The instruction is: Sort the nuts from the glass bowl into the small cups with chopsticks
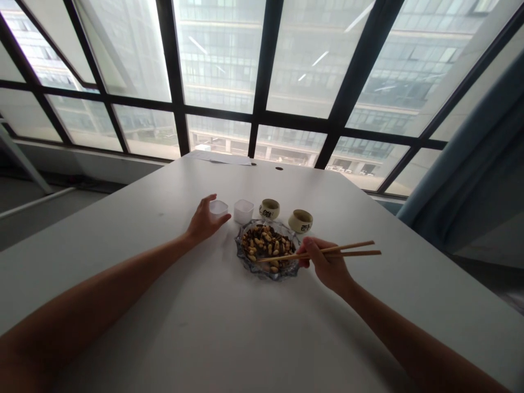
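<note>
A glass dish [250, 268] of mixed nuts or beans [266, 244] sits in the middle of the white table [172, 327]. My right hand [325, 266] is closed on a pair of wooden chopsticks [347, 250], whose tips lie over the dish's near side. My left hand [204, 221] curls around a small white plastic cup [218, 207] at the dish's far left. A second white plastic cup [243, 210] stands beside it.
Two beige ceramic cups with dark markings [269, 208] [300, 220] stand behind the dish. Papers [223, 158] lie at the table's far edge by large dark-framed windows. A blue curtain [470, 164] hangs at the right.
</note>
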A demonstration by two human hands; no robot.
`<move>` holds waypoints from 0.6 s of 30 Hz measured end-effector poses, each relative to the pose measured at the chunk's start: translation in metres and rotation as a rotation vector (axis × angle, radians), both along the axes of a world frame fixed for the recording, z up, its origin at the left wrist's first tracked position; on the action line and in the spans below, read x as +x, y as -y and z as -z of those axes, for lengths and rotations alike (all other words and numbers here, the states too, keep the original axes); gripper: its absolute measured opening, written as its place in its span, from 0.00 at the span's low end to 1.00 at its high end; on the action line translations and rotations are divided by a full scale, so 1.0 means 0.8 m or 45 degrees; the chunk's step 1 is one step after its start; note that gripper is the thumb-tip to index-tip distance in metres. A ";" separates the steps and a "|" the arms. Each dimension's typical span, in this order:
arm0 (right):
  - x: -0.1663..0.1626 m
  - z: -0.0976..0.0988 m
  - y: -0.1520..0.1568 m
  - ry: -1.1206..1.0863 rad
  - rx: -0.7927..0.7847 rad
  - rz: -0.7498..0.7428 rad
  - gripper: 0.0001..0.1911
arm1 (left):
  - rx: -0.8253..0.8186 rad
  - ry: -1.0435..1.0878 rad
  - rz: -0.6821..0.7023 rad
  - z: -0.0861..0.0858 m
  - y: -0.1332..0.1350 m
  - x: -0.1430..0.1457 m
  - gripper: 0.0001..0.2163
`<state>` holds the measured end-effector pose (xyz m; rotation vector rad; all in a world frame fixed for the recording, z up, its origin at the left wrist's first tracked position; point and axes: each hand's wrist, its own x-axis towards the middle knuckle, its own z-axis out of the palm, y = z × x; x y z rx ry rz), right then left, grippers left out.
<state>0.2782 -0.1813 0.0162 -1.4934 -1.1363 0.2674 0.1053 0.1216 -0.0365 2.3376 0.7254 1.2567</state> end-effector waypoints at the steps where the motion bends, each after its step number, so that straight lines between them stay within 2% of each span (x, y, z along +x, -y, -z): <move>1: 0.002 0.000 0.000 0.031 -0.004 0.048 0.28 | -0.012 0.007 0.003 0.000 0.000 0.000 0.34; 6: 0.007 -0.002 0.004 0.191 0.118 0.231 0.25 | -0.087 -0.006 0.032 -0.004 0.004 -0.001 0.34; 9: 0.000 -0.004 0.005 0.236 0.150 0.130 0.24 | -0.141 -0.029 0.041 -0.007 0.007 -0.002 0.35; 13: -0.013 -0.011 0.006 0.377 0.007 -0.116 0.24 | -0.234 -0.058 0.041 -0.008 0.007 -0.003 0.40; 15: -0.013 -0.015 0.007 0.387 0.017 -0.113 0.25 | -0.269 -0.063 0.045 -0.008 0.006 -0.003 0.42; 18: -0.003 -0.015 0.008 0.316 0.102 0.030 0.26 | -0.307 -0.057 0.061 -0.007 0.004 -0.002 0.43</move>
